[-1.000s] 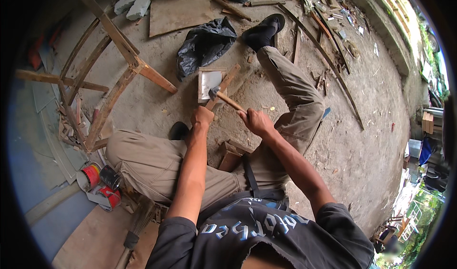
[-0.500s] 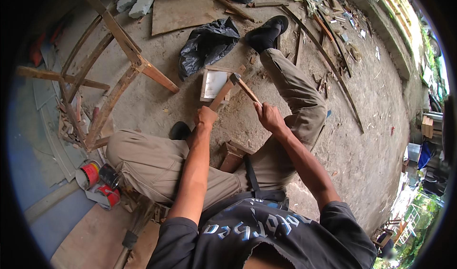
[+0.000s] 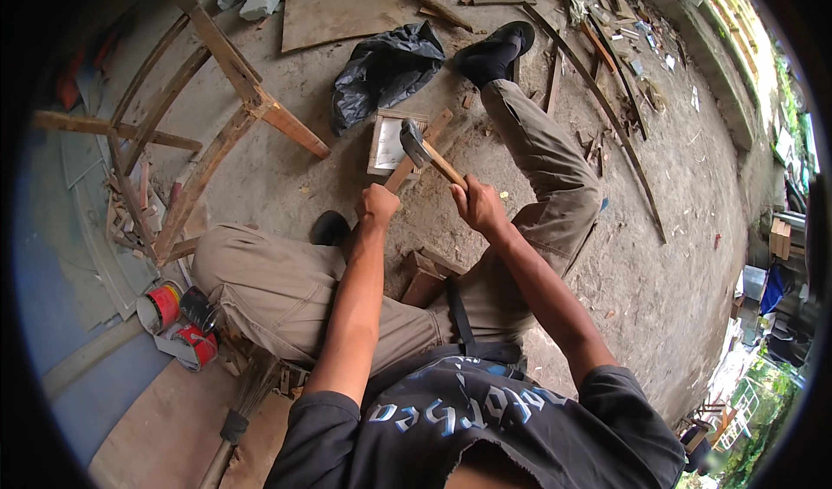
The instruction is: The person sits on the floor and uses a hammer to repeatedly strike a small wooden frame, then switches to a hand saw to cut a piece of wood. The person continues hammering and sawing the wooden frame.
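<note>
My left hand (image 3: 379,203) is closed around the near end of a flat wooden strip (image 3: 438,126), which slants up and away to the right. A hammer (image 3: 445,169) with a wooden handle and dark metal head is gripped in my right hand (image 3: 479,204). Its head overlaps the strip in view; I cannot tell whether they touch. Beneath lies a small wooden frame or shallow box (image 3: 383,155) with a white inside, partly hidden by the strip and hammer. A crumpled black plastic bag (image 3: 381,69) lies just beyond it.
A wooden chair-like frame (image 3: 232,71) stands at the left. Paint cans (image 3: 158,308) sit by my left knee. A wooden block (image 3: 425,281) lies between my legs. Long wooden strips (image 3: 602,108) and scraps are strewn at the far right, and a flat board (image 3: 338,12) lies beyond the bag.
The hammer's head has shifted left and turned, and my right hand has moved slightly left. My left hand keeps its grip on the strip. The whole view has shifted slightly.
</note>
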`<state>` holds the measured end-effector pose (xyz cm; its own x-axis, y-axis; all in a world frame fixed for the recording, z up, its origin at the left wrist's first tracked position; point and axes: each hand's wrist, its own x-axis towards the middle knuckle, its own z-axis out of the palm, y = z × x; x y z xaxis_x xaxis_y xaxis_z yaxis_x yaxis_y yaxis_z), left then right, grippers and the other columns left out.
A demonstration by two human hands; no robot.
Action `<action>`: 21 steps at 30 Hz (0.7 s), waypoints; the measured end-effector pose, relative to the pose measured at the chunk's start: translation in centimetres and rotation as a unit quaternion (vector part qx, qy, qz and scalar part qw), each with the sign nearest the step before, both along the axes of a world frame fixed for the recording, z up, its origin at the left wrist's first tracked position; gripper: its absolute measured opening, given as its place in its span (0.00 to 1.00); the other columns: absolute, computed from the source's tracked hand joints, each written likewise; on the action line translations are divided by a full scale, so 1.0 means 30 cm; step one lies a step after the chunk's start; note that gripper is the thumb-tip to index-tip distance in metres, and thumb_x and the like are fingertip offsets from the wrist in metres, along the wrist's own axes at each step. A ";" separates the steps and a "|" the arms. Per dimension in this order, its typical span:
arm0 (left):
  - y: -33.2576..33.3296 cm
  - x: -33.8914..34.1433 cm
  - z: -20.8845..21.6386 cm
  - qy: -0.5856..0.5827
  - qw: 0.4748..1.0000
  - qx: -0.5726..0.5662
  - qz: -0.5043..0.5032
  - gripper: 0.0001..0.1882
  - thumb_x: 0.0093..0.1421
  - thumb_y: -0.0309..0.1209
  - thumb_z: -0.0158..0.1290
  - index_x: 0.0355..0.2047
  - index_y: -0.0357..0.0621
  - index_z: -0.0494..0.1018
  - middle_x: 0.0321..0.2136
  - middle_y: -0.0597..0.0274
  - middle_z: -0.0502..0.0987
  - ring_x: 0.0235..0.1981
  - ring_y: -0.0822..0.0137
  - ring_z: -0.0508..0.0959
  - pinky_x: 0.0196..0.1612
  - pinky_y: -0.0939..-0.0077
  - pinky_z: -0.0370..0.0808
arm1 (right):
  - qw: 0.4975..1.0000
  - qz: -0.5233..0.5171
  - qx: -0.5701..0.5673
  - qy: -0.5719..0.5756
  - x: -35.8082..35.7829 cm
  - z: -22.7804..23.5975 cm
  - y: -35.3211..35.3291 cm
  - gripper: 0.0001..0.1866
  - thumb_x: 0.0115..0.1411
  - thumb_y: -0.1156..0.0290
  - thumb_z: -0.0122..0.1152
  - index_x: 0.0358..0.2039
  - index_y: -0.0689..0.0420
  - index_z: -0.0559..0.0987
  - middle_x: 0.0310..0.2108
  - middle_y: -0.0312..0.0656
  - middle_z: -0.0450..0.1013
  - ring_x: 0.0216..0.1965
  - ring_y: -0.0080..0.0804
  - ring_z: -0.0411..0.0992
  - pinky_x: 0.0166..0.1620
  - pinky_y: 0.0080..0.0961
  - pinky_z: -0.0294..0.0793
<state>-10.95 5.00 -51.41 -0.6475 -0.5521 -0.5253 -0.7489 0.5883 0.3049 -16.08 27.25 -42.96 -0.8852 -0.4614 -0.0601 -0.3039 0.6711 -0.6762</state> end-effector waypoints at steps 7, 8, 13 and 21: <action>0.026 -0.007 -0.035 0.030 0.998 0.012 -0.048 0.14 0.49 0.29 0.56 0.34 0.32 0.81 0.36 0.35 0.80 0.44 0.43 0.81 0.48 0.58 0.78 | 0.990 -0.008 0.138 -0.004 0.074 0.004 0.034 0.29 0.67 0.46 0.48 0.26 0.64 0.73 0.17 0.62 0.72 0.23 0.65 0.73 0.27 0.54 0.73; 0.019 -0.008 -0.049 0.038 0.998 0.039 -0.035 0.15 0.49 0.29 0.56 0.35 0.32 0.81 0.36 0.35 0.80 0.44 0.44 0.81 0.48 0.58 0.77 | 0.991 0.013 0.127 -0.030 0.093 0.009 0.038 0.29 0.67 0.46 0.48 0.27 0.63 0.73 0.17 0.62 0.72 0.23 0.65 0.73 0.28 0.54 0.73; -0.052 -0.002 -0.104 0.032 0.995 0.016 -0.092 0.13 0.50 0.29 0.56 0.28 0.27 0.80 0.26 0.38 0.81 0.33 0.47 0.84 0.32 0.61 0.80 | 0.991 0.007 0.108 -0.075 0.080 -0.012 0.030 0.30 0.68 0.45 0.47 0.28 0.65 0.75 0.18 0.63 0.71 0.24 0.64 0.72 0.29 0.52 0.70; -0.110 0.050 -0.060 0.172 0.917 0.357 0.040 0.18 0.50 0.40 0.65 0.25 0.35 0.77 0.18 0.64 0.74 0.14 0.74 0.70 0.20 0.74 0.77 | 0.955 -0.167 -0.185 -0.159 0.011 -0.089 0.030 0.26 0.70 0.45 0.45 0.29 0.57 0.70 0.16 0.30 0.61 0.15 0.18 0.58 0.19 0.25 0.58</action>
<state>-9.47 1.69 -53.21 -0.8157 -0.1995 -0.5430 -0.5676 0.0942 0.8179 -15.74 28.14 -45.64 -0.9510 -0.1986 -0.2370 0.1445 0.3922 -0.9085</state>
